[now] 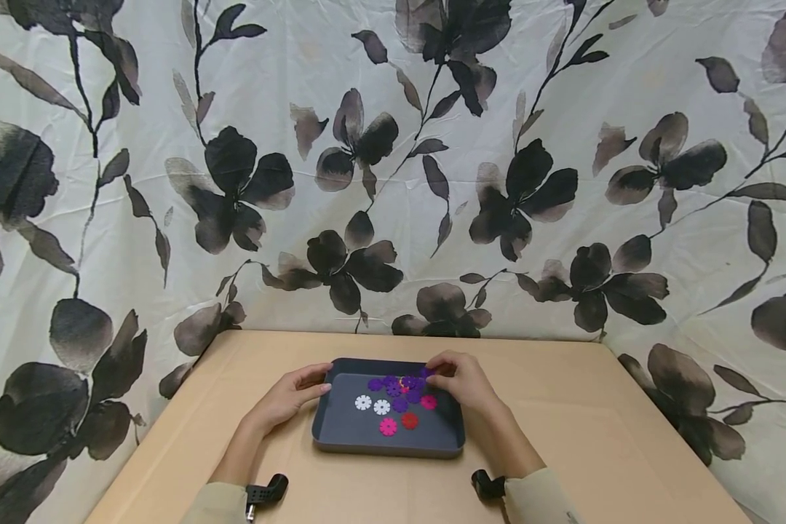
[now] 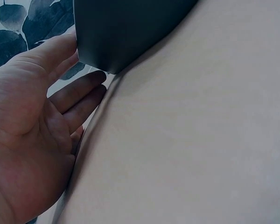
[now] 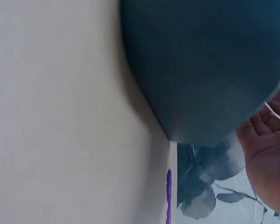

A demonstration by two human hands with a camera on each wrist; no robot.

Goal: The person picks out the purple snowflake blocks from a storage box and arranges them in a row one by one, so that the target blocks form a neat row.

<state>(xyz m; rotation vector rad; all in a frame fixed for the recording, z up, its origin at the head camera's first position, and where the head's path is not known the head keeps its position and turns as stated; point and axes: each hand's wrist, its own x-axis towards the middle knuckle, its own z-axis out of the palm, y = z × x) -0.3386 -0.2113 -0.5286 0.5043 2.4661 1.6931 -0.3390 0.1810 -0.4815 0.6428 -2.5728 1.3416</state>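
A dark grey tray (image 1: 386,440) lies on the table, holding several flower-shaped plastic discs. My left hand (image 1: 291,397) holds the tray's left rim near its far corner; in the left wrist view that hand's (image 2: 25,126) lower fingers hang loosely outside the tray (image 2: 126,32). At the far right corner my right hand (image 1: 465,378) reaches over the rim, its thumb and index finger pinching a purple disc, partly hidden by the fingertips. Purple discs (image 1: 393,389) cluster nearby. White discs (image 1: 363,402), pink discs (image 1: 388,426) and a red disc (image 1: 409,420) lie nearer the front.
The tan table (image 1: 530,407) runs back to a white floral cloth (image 1: 432,211). A purple piece (image 3: 169,196) shows edge-on above the table beyond the tray in the right wrist view. Each wrist wears a black camera mount (image 1: 267,490).
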